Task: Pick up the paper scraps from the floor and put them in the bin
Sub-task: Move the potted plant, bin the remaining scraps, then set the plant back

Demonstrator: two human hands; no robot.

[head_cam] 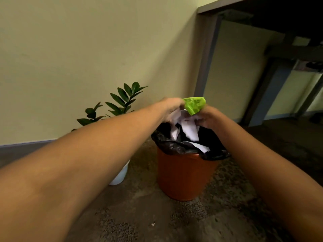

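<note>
Two hands (172, 109) (208, 117), scraps (190, 128) over bin (183, 175), prob. concrete floor (218, 215), pale wall (70, 49)

One wide head-worn view looks forward and down, close on the bin (183, 175) just right of centre; wall (70, 49) fills 9 to 12 o'clock, floor (157, 220) at 6.

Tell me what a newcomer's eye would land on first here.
The bright green crumpled paper, held with white paper scraps between the left hand and right hand, just above the bin's mouth. Next, the orange bin with its black liner, standing on the floor mid-frame, some white paper already inside. To its left, a dark-leaved potted plant stands by the wall.
</note>
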